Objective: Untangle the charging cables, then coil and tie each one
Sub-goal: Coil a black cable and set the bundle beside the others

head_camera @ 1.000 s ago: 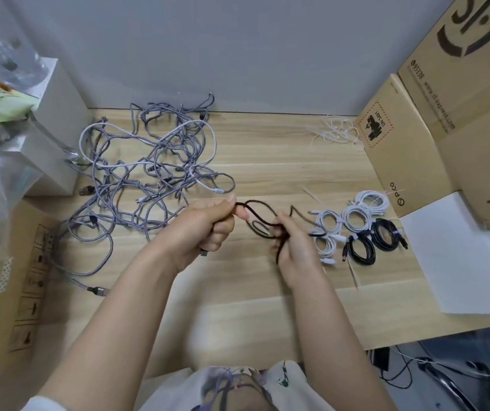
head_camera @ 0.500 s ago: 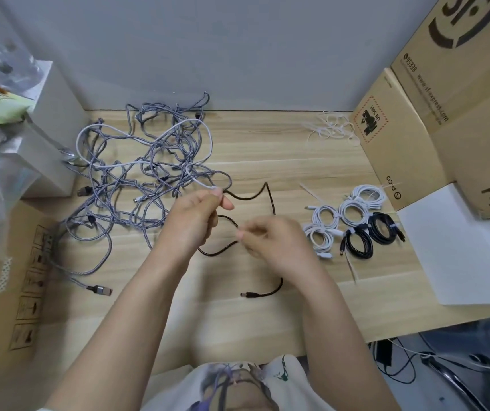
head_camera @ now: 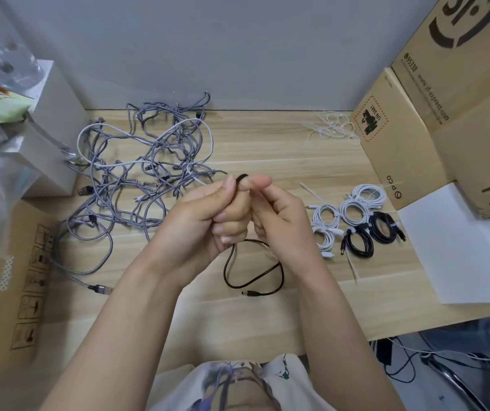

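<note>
Desk (head_camera: 267,143): six coiled cables (head_camera: 353,209)

I see two bare arms reaching in from the bottom of the view. The left hand (head_camera: 208,216) and the right hand (head_camera: 279,215) have nothing on them: no gloves, no rings, no watch that I can make out. The fingernails are short and plain. Both forearms are bare all the way down, with no sleeves showing. Low in the view I see a light, cream shirt (head_camera: 231,381) with a soft print in purple, grey and a bit of green.
</note>
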`<state>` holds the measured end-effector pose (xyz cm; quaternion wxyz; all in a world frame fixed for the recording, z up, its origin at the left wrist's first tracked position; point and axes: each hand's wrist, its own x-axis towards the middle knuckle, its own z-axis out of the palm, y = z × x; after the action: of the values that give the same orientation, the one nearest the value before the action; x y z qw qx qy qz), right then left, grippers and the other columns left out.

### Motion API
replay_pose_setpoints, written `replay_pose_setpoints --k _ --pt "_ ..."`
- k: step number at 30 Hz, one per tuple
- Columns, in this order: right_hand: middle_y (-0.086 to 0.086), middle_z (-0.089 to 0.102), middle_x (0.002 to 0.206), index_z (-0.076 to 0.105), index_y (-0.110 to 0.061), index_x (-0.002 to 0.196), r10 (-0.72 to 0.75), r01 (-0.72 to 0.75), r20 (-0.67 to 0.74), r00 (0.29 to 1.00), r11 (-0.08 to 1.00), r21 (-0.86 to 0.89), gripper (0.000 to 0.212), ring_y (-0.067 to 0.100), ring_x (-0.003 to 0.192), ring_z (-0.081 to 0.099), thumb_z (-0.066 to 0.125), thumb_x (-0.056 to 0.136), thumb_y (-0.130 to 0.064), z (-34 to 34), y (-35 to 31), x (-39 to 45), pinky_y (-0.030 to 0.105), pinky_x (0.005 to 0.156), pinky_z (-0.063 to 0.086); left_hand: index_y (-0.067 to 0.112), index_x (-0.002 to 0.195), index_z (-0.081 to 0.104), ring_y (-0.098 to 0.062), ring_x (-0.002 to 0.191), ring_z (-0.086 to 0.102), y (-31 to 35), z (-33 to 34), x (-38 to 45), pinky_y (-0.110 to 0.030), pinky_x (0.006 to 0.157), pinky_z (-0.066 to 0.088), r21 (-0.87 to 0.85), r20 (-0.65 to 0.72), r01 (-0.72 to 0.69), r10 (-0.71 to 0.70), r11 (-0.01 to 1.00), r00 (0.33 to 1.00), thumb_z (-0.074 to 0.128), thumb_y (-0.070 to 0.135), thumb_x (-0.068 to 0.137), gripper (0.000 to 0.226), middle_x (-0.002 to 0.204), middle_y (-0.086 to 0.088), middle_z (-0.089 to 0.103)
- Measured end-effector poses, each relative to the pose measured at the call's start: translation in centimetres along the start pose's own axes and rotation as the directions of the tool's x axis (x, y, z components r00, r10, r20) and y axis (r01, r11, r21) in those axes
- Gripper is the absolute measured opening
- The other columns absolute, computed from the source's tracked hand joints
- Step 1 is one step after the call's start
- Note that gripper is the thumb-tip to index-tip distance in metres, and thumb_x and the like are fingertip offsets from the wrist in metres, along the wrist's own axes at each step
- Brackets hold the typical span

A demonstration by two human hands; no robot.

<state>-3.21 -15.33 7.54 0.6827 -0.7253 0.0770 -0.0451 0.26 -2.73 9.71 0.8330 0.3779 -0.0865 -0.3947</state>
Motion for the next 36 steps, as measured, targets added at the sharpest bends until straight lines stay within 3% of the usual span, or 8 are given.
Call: replay_pose_setpoints --k 3,10,15,21,23,26,31,36 --pt "0.006 0.059 0.065 0.063 -0.028 0.086 -0.018 0.029 0.043 0.999 0.965 -0.259 0.020 0.019 0.062 0.051 0.043 0.092 -0.029 0.4 0.1 -0.2 0.037 0.064 0.046 0.004 0.117 0.059 0.001 0.041 0.024 0.4 0.5 0.3 -0.012 0.040 0.026 -0.084 0.035 -0.065 0.069 0.994 0.997 0.047 0.031 0.084 0.044 0.050 0.012 0.033" --pt "-0.003 0.037 0.051 0.062 -0.018 0.080 0.092 0.075 0.229 0.969 0.773 -0.630 0.025 0.018 0.057 0.037 0.049 0.096 -0.031 0.8 -1.7 -2.0 0.036 0.058 0.033 -0.001 0.136 0.032 0.000 0.040 0.027 0.9 0.0 1.1 -0.011 0.040 0.023 0.111 -0.215 -0.190 0.210 0.975 0.954 0.043 0.011 0.095 0.044 0.053 0.010 0.048" --pt "-0.002 0.032 0.049 0.059 -0.016 0.077 0.038 0.119 0.202 0.979 0.700 -0.705 0.022 0.024 0.059 0.038 0.051 0.095 -0.027 0.6 -2.6 -2.3 0.035 0.055 0.031 0.003 0.138 0.025 -0.002 0.042 0.036 0.5 -0.3 1.3 -0.012 0.045 0.033 0.245 -0.159 -0.168 0.210 0.955 0.965 0.047 0.013 0.083 0.060 0.075 0.001 0.070" --pt "-0.015 0.048 0.047 0.068 -0.024 0.073 -0.047 0.115 0.126 0.991 0.776 -0.620 0.018 0.011 0.048 0.032 0.061 0.083 -0.036 0.2 -2.9 -2.5 0.032 0.055 0.032 0.003 0.142 0.029 -0.004 0.067 0.060 0.3 -1.2 1.0 -0.013 0.069 0.046 0.555 -0.069 -0.135 0.207 0.821 0.976 0.048 0.006 0.093 0.053 0.085 0.004 0.073" --pt "-0.024 0.056 0.058 0.069 -0.023 0.073 -0.107 0.140 0.090 0.990 0.794 -0.591 0.019 0.006 0.046 0.036 0.060 0.077 -0.038 0.4 -3.0 -2.5 0.033 0.058 0.042 0.007 0.131 0.044 -0.005 0.075 0.064 0.1 -1.3 0.8 -0.015 0.072 0.048 0.618 -0.064 -0.109 0.187 0.779 0.980 0.042 0.004 0.099 0.033 0.082 0.006 0.072" --pt "-0.006 0.067 0.069 0.071 -0.021 0.071 -0.191 0.163 -0.004 0.982 0.845 -0.509 0.011 0.011 0.062 0.060 0.070 0.068 -0.031 0.4 -3.1 -2.3 0.037 0.062 0.051 0.017 0.101 0.061 -0.004 0.070 0.064 -0.1 -0.9 0.3 -0.014 0.067 0.047 0.666 -0.019 -0.095 0.144 0.740 0.989 0.042 0.016 0.095 0.020 0.071 0.008 0.069" --pt "-0.017 0.053 0.052 0.071 -0.019 0.066 -0.311 0.237 -0.150 0.938 0.896 -0.375 0.021 0.001 0.054 0.051 0.086 0.052 -0.012 -0.3 -3.6 -2.2 0.009 0.055 0.034 0.005 0.067 0.050 -0.006 0.038 0.032 0.2 -0.3 -0.3 -0.014 0.042 0.028 0.650 -0.003 -0.043 0.059 0.759 0.998 0.037 0.031 0.091 0.038 0.040 0.006 0.042" --pt "-0.013 0.049 0.055 0.067 -0.029 0.063 -0.221 0.206 -0.219 0.950 0.975 -0.088 0.026 0.004 0.052 0.040 0.082 0.057 -0.010 -0.5 -3.3 -2.1 0.013 0.053 0.035 0.021 0.058 0.062 -0.007 0.043 0.014 0.5 -0.4 -0.4 -0.019 0.041 0.014 0.556 0.019 0.011 -0.026 0.831 0.999 0.037 0.037 0.090 0.044 0.043 0.010 0.024"
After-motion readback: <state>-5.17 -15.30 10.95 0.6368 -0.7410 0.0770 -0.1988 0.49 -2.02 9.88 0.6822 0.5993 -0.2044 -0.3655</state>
